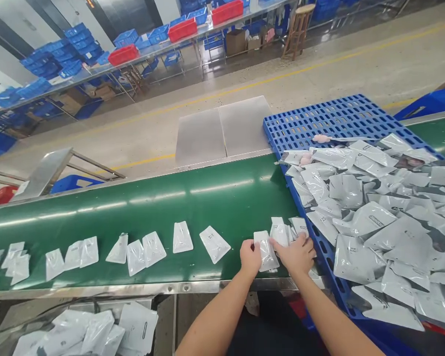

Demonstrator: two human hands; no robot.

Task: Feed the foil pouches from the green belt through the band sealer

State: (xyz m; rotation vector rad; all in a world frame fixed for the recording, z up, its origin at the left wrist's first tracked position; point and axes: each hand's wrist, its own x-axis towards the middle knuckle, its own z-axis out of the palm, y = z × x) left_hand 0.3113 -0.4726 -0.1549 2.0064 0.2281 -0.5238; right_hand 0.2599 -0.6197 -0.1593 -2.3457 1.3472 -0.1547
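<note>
My left hand (250, 257) is closed at the left edge of a white pouch (266, 251), pinching it. Fingers spread, my right hand (295, 253) lies over more white pouches (278, 229), and its thumb reaches toward the right edge of the pinched pouch. Another pouch (299, 225) rests against the tray's edge just beyond my right fingers. To the left, a single pouch (214, 244) lies flat on the green belt (230, 202), with several others farther along in a loose row.
A blue slotted tray (319, 121) on the right bears a large heap of pouches (371, 220). More pouches (92, 329) are piled below the belt at the lower left. Across the aisle stand a bench with red bins (183, 29) and a wooden stool (299, 29).
</note>
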